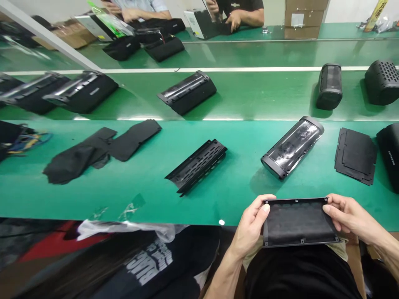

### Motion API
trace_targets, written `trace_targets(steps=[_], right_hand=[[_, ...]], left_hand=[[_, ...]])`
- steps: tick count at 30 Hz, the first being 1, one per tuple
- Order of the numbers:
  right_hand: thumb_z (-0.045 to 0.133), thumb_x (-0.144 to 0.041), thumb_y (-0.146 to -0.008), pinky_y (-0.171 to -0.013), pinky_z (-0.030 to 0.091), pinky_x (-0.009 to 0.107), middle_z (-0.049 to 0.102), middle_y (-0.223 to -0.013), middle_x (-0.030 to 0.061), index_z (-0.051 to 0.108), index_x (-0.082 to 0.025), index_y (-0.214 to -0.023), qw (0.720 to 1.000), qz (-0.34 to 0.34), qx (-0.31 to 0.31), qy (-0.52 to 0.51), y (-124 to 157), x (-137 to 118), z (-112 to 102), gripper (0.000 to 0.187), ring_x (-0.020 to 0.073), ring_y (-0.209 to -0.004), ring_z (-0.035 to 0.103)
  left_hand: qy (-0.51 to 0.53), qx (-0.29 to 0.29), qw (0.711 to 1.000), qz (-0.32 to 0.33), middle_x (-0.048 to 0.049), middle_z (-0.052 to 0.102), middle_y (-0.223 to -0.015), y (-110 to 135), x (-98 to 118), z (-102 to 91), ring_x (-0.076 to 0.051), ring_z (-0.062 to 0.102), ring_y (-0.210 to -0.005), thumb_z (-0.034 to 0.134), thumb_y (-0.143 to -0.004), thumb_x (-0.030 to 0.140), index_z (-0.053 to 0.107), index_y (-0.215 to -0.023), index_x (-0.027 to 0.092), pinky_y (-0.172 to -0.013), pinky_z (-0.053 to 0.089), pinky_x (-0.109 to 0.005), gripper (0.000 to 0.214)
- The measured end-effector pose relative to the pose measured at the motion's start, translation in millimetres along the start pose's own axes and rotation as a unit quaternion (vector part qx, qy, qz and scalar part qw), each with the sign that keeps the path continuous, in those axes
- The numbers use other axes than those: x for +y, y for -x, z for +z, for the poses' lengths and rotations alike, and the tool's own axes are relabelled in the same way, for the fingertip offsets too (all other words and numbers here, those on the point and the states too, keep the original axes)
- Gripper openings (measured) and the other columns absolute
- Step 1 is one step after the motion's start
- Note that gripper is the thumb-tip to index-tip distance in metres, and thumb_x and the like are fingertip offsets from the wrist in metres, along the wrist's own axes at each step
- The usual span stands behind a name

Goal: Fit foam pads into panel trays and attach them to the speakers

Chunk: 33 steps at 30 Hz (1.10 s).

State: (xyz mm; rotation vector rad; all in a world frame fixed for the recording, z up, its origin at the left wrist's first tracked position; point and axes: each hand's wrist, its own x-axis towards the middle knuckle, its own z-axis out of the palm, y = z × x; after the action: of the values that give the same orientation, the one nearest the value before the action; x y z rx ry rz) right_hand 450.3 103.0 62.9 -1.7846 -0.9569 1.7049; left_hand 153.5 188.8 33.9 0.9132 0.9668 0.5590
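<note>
Between my two hands is a black rectangular panel [299,224], tilted so that its raised rim and small screw tabs face me. My left hand [252,222] grips the panel's left end, thumb over the top corner. At the other end, my right hand [346,214] pinches the upper right corner with the thumb on the inner face. Just beyond the panel lies a glossy black speaker housing [293,147] with perforated areas. A stack of thin black sheets [355,155] rests to its right. Left of the housing is a slotted black curved cover [198,166].
Black fabric pieces [102,149] lie on the green table at left. Several black speaker units, one of them a unit [190,92] mid-belt, stand on the green conveyor [264,91] behind. Across it, co-workers' hands [233,20] show. Someone in printed dark clothing [152,261] sits at my left.
</note>
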Motion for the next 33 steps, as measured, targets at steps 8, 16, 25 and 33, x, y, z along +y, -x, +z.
trace_targets(steps=[8, 16, 25, 33], right_hand=[[0.069, -0.088, -0.081, -0.049, 0.021, 0.023, 0.052, -0.058, -0.009, 0.045, -0.023, -0.097, 0.999, -0.01, 0.004, -0.049, -1, -2, 4, 0.071, 0.0063, -0.047, 0.032], [0.069, -0.093, -0.078, -0.048, 0.023, 0.022, 0.052, -0.057, -0.0087, 0.047, -0.022, -0.097, 0.998, -0.01, 0.014, -0.065, 2, -3, 7, 0.077, 0.0059, -0.047, 0.033], [0.071, -0.084, -0.087, -0.047, 0.024, 0.02, 0.055, -0.052, -0.0075, 0.048, -0.023, -0.101, 0.994, -0.016, 0.017, -0.103, -1, 12, 7, 0.067, 0.007, -0.043, 0.037], [0.07, -0.088, -0.084, -0.047, 0.024, 0.02, 0.055, -0.052, -0.0067, 0.048, -0.022, -0.097, 0.996, -0.017, 0.021, -0.09, -3, 6, 7, 0.071, 0.0071, -0.044, 0.038]], left_hand=[[-0.006, -0.018, 0.999, 0.029, -0.0103, 0.071, -0.118, 3, 2, -2.3, -0.021, 0.066, -0.1, 0.082, -0.089, 0.05, 0.062, -0.134, 0.021, -0.089, 0.052, -0.031, 0.058], [0.019, -0.023, 0.999, 0.021, -0.0077, 0.069, -0.109, 2, -6, -6.7, -0.021, 0.064, -0.093, 0.079, -0.091, 0.05, 0.059, -0.143, 0.021, -0.085, 0.052, -0.032, 0.063], [0.038, -0.02, 0.999, 0.012, -0.0051, 0.067, -0.099, 4, -7, -4.4, -0.016, 0.06, -0.08, 0.079, -0.089, 0.048, 0.06, -0.142, 0.019, -0.073, 0.048, -0.026, 0.064], [0.069, -0.019, 0.997, 0.003, -0.003, 0.066, -0.097, 4, -6, -2.1, -0.016, 0.061, -0.081, 0.081, -0.087, 0.047, 0.059, -0.139, 0.02, -0.074, 0.049, -0.027, 0.062]])
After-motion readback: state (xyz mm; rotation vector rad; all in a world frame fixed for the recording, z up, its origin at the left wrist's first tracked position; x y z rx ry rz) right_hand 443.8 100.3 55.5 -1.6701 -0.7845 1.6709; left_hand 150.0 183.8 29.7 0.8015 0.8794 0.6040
